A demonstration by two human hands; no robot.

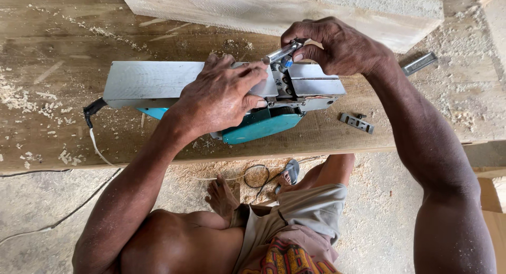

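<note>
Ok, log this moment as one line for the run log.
left hand: pressing down on upturned electric planer | right hand: gripping metal wrench at blade drum | loose metal plate on wooden plank

Matt metal planer sole [153, 80], rough wooden bench [63, 126]
</note>
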